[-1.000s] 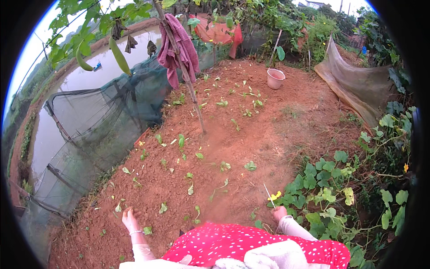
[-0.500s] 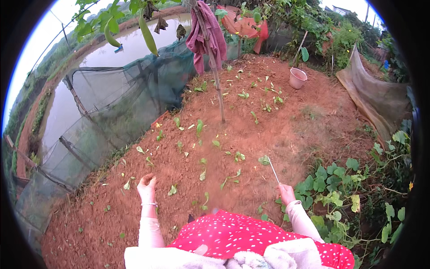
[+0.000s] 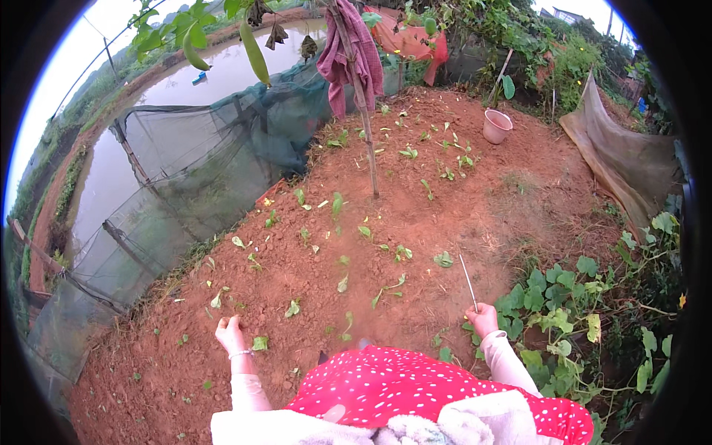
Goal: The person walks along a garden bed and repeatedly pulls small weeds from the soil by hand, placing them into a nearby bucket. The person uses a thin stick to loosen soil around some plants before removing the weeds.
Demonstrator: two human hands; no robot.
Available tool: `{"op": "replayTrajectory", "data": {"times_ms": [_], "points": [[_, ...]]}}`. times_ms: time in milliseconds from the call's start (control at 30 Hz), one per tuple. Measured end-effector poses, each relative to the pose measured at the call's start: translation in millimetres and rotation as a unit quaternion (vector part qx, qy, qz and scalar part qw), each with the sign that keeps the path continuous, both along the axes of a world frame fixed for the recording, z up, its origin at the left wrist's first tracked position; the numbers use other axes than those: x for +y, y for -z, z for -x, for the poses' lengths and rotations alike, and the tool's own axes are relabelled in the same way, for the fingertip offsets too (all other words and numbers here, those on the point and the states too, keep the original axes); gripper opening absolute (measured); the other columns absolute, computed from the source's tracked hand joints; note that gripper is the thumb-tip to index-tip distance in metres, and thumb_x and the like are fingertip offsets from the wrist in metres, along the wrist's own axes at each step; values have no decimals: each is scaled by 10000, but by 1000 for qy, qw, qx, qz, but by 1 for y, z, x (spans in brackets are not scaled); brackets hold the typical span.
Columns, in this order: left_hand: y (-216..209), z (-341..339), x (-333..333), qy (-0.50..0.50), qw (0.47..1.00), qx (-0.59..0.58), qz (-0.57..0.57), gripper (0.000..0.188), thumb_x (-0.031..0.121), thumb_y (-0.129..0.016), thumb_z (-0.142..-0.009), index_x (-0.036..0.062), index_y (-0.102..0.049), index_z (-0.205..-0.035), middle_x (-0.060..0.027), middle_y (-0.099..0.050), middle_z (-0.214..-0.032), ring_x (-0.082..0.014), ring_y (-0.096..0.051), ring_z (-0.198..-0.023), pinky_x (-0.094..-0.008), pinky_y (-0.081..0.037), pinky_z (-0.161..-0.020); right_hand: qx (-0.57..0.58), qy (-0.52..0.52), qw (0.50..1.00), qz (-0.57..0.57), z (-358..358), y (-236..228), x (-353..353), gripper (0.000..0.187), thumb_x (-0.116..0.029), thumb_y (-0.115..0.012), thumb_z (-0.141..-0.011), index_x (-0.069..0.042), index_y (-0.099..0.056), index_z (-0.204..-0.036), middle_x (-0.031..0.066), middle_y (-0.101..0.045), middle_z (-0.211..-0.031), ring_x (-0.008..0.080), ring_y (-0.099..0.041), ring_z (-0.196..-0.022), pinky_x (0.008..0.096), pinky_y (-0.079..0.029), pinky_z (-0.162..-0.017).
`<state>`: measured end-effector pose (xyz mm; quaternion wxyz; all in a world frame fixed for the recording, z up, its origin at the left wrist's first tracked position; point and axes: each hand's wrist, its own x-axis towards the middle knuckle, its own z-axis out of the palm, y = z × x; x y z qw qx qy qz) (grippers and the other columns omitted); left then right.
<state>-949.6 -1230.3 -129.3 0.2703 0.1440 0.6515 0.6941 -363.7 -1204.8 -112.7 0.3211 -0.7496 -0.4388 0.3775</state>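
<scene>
My left hand (image 3: 231,335), with a bracelet at its wrist, is held over the red soil with its fingers drawn together. Anything between them is too small to make out. A small green leaf (image 3: 259,343) shows just right of that hand, and a wilted seedling (image 3: 293,308) lies farther right. My right hand (image 3: 483,319) is closed around the lower end of a thin, straight, pale rod (image 3: 468,278), which points up and slightly left. Beyond the rod's tip a flat green leaf (image 3: 443,259) lies on the ground.
Small seedlings (image 3: 403,253) dot the soil bed. A wooden pole (image 3: 368,141) bears a pink cloth (image 3: 348,63). Farther back stands a pink bucket (image 3: 497,127). Green netting (image 3: 215,163) fences off a pond at left; leafy vines (image 3: 549,297) spread at right.
My left hand has moved down and slightly left, and the small leaf beside it now shows. My right hand has shifted a little right with the rod. The whole view has shifted slightly.
</scene>
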Motion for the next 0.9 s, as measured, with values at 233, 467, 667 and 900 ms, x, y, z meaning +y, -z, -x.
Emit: {"op": "replayTrajectory", "data": {"times_ms": [233, 467, 667, 900], "points": [[2, 1, -7, 16, 998, -40, 43, 114, 13, -549, -703, 49, -457, -646, -31, -495, -558, -130, -465, -411, -251, -426, -400, -19, 70, 997, 15, 6, -19, -15, 115, -104, -611, -727, -1, -578, -685, 17, -520, -517, 88, -456, -439, 246, -359, -432], [6, 1, 9, 40, 997, -26, 65, 91, 0, -537, -688, 42, -457, -675, -48, -507, -578, -146, -477, -422, -259, -443, -410, -34, 106, 992, 58, 7, -4, -53, 97, -101, -582, -719, -17, -584, -672, 18, -496, -478, 85, -416, -381, 240, -296, -355], [6, -15, 38, 71, 993, -39, 91, 140, 14, -557, -706, 58, -434, -655, -42, -508, -566, -136, -499, -422, -235, -415, -404, -14, 145, 987, 64, -6, -3, -53, 67, -77, -571, -731, -17, -574, -701, 20, -510, -512, 88, -425, -406, 237, -320, -385], [20, -38, 80, 143, 987, -32, 68, 166, -11, -551, -724, 23, -488, -874, -57, -543, -664, -142, -528, -485, -254, -458, -443, -28, 189, 978, 81, -27, 8, -53, 60, -45, -544, -724, -4, -587, -730, 27, -515, -519, 100, -445, -418, 246, -324, -389]]}}
